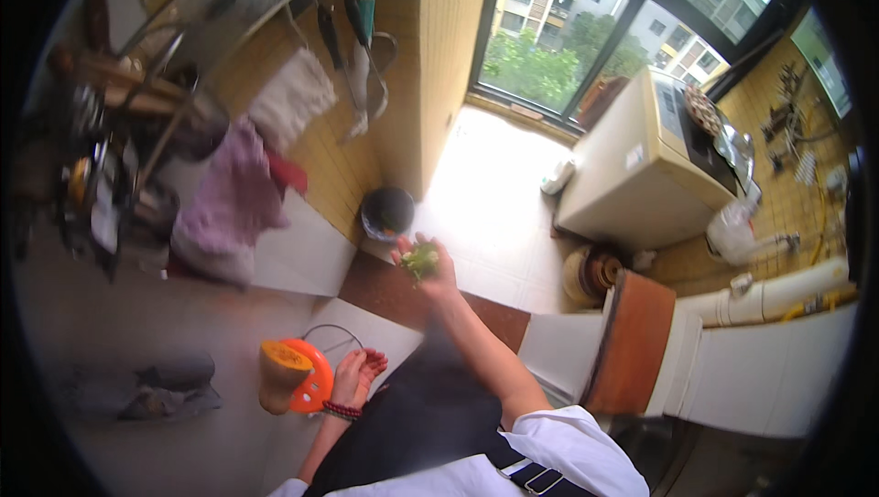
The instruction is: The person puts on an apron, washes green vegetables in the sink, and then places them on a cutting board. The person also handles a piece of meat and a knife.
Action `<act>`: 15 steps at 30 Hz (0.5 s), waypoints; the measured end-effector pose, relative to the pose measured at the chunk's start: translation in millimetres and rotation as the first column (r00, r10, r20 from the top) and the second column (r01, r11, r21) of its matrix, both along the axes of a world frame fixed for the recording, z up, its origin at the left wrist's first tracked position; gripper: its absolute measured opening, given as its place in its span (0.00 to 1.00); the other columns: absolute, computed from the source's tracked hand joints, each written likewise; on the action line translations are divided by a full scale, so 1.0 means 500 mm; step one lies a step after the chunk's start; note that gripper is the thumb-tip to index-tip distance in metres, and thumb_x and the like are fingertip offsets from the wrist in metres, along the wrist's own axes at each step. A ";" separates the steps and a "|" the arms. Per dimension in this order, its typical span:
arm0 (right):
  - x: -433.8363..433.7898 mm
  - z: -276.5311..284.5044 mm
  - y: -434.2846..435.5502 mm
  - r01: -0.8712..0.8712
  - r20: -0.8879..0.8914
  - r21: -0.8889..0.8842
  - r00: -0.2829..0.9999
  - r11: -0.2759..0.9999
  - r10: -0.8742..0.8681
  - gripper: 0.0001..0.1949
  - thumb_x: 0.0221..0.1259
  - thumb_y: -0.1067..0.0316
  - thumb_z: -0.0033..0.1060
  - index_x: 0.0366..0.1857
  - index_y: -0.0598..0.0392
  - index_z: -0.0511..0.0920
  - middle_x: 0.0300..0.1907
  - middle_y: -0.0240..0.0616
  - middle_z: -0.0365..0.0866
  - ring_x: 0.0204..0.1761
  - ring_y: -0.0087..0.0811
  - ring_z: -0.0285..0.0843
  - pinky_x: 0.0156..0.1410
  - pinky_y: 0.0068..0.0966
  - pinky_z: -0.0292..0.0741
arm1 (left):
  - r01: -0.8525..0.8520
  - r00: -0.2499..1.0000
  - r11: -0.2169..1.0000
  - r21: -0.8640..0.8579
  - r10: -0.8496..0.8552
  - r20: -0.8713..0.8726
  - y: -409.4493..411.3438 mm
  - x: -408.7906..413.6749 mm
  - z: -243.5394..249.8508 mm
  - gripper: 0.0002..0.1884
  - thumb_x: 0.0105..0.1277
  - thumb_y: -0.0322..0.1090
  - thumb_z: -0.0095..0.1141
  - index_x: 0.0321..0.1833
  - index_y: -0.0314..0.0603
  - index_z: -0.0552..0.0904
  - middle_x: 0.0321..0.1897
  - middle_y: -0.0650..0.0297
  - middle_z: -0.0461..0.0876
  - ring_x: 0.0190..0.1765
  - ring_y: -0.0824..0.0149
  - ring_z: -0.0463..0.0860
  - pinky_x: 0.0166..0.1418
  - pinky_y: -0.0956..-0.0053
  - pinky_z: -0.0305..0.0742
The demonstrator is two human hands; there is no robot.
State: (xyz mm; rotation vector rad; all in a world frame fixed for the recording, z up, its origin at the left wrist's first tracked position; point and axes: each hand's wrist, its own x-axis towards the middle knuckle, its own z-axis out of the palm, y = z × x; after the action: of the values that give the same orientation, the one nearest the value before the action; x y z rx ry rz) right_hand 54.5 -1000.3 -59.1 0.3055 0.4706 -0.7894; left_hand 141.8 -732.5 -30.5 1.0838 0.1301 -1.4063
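My right hand (431,265) reaches forward, palm up, with a small clump of green vegetable scraps (419,262) in it. Just beyond its fingertips, a dark bin (387,212) stands on the floor by the tiled wall, with some bits inside. Lower down, my left hand (364,372) is held near my apron, fingers loosely curled and nothing in them. Beaded bracelets (341,410) circle that wrist. Left of it are a cut butternut-type squash (283,377), its orange flesh showing, and an orange plastic piece with holes (317,380).
A top-loading washing machine (611,167) stands right of the pale floor (481,222), below the window (563,30). A brown round container (592,273) sits beside a wood-topped cabinet (635,342). Cloths (230,202) and hanging utensils (357,37) line the left wall.
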 end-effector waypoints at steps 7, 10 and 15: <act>0.205 -0.324 -0.246 -0.376 -0.308 0.119 0.866 0.919 0.394 0.37 0.65 0.29 0.43 0.69 0.45 0.63 0.65 0.47 0.67 0.64 0.62 0.64 0.65 0.74 0.58 | -0.131 0.989 0.982 0.137 0.120 0.086 -0.097 0.007 0.036 0.09 0.77 0.31 0.43 0.48 0.32 0.75 0.44 0.49 0.82 0.48 0.54 0.84 0.59 0.57 0.80; 0.204 -0.402 -0.216 -0.366 -0.542 0.236 0.719 0.900 0.434 0.34 0.67 0.36 0.49 0.66 0.53 0.64 0.64 0.51 0.68 0.65 0.54 0.67 0.62 0.62 0.72 | -0.139 0.990 0.973 0.185 0.134 0.039 -0.105 -0.008 0.019 0.09 0.77 0.31 0.42 0.49 0.32 0.74 0.45 0.48 0.82 0.50 0.54 0.84 0.59 0.58 0.79; 0.041 -0.535 -0.100 -0.439 -0.255 0.213 0.837 0.873 0.484 0.20 0.75 0.52 0.47 0.54 0.61 0.71 0.53 0.53 0.78 0.55 0.43 0.80 0.59 0.40 0.82 | -0.099 0.994 0.970 0.221 0.108 -0.030 -0.142 0.005 0.009 0.08 0.77 0.30 0.43 0.49 0.33 0.74 0.44 0.49 0.81 0.49 0.55 0.83 0.59 0.59 0.79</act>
State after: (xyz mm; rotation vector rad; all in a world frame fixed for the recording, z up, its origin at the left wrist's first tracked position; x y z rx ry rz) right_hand 75.2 -1050.1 -326.6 0.1920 0.8588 -0.3210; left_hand 144.4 -803.4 -25.9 1.2114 0.3745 -1.3430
